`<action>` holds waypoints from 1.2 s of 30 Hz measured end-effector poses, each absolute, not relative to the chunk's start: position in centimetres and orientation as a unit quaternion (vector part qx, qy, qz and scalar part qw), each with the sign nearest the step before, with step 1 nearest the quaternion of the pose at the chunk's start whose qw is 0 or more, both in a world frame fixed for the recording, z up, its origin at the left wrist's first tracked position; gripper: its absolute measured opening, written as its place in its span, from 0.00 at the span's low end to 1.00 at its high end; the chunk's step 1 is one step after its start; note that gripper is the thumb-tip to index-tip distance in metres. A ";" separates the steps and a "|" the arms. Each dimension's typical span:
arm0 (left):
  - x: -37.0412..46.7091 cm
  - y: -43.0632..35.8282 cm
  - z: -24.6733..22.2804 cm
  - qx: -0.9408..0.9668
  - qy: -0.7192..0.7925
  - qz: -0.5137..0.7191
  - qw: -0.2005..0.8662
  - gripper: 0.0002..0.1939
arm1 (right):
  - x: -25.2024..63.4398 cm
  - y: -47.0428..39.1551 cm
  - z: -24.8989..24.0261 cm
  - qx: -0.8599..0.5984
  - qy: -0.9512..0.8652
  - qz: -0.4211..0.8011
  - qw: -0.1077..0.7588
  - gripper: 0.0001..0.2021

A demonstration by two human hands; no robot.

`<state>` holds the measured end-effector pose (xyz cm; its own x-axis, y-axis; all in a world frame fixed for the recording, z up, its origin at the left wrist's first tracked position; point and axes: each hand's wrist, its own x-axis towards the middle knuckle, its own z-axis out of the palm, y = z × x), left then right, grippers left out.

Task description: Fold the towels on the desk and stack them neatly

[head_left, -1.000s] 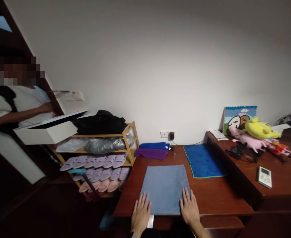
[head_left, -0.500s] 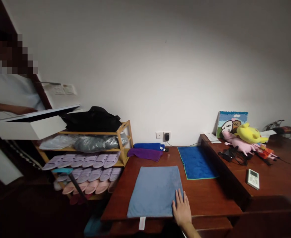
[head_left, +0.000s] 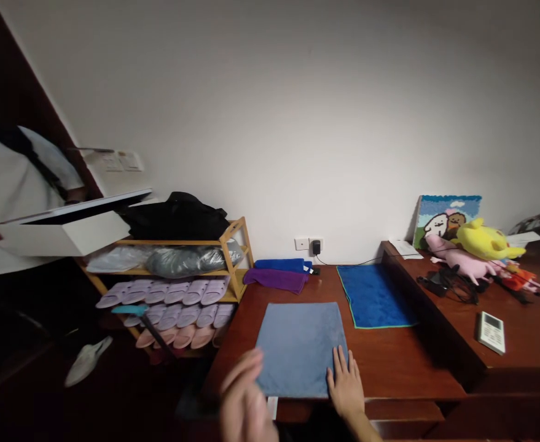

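A grey-blue cloth (head_left: 301, 347) lies spread flat on the brown wooden table (head_left: 389, 362), its white tag (head_left: 272, 407) hanging over the front edge. My right hand (head_left: 347, 385) rests open and flat at the cloth's lower right edge, fingers stretched out. Over the lower left corner of the cloth is my left hand (head_left: 246, 399), smeared by motion, so its grip is unclear and contact with the cloth cannot be made out. A bright blue cloth (head_left: 375, 298) with a green edge lies flat behind, to the right.
Folded purple (head_left: 276, 280) and blue cloths (head_left: 281, 265) lie at the table's back left. A slipper rack (head_left: 235, 288) stands left. There a person (head_left: 11, 184) holds a white box (head_left: 67, 236). Plush toys (head_left: 486, 239) and a remote (head_left: 491, 332) lie on the raised right surface.
My left hand has come into view at the bottom. My right hand stays on the cloth's right edge. The view has shifted slightly, and the person at left has moved closer.
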<state>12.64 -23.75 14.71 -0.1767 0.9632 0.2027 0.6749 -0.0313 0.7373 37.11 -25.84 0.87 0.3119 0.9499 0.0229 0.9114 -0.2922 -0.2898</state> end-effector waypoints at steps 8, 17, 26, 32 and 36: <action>15.0 -14.0 8.6 0.814 0.479 0.305 0.120 0.19 | 36.9 -25.6 -0.6 -0.799 -0.584 0.064 0.130 0.34; 11.5 -9.4 2.0 0.839 0.520 0.158 0.002 0.25 | 37.4 -25.2 -2.3 -0.805 -0.580 0.080 0.094 0.34; 11.2 -9.3 1.1 0.835 0.525 0.167 0.007 0.26 | 40.3 -13.1 3.3 -0.810 -0.575 0.060 0.099 0.32; 10.3 -9.1 0.3 0.838 0.527 0.143 0.002 0.27 | 43.0 -8.3 1.3 -0.805 -0.581 0.086 0.081 0.33; 10.8 -8.8 0.2 0.850 0.514 0.112 -0.016 0.30 | 43.2 -8.2 -1.8 -0.800 -0.587 0.064 0.110 0.34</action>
